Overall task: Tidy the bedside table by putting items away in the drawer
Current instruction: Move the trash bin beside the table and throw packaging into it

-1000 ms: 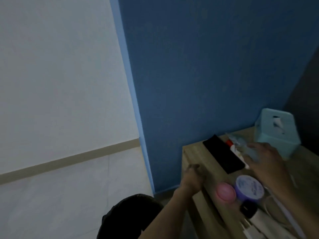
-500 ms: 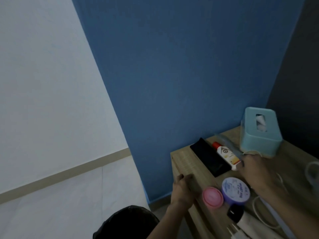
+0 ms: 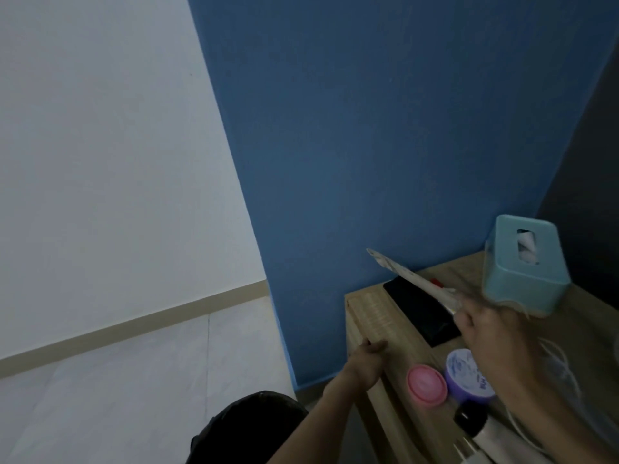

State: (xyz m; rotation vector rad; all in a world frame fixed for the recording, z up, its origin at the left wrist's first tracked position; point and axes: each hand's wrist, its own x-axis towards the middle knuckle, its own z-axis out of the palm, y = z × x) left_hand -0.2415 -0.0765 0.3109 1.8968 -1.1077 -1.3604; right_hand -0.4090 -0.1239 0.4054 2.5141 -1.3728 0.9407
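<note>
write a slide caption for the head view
Right hand holds a long pale packet above the bedside table while the left hand grips its edge.

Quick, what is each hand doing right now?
Left hand: gripping the front edge of the table.
Right hand: holding a long flat pale strip in the air.

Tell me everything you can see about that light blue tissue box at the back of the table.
The tissue box is pale teal and looks like plastic, with rounded edges. A rectangular slot in its top shows white tissue. It stands at the back of the wooden bedside table, near the wall corner. The right hand covers part of its lower edge; contact cannot be told.
</note>
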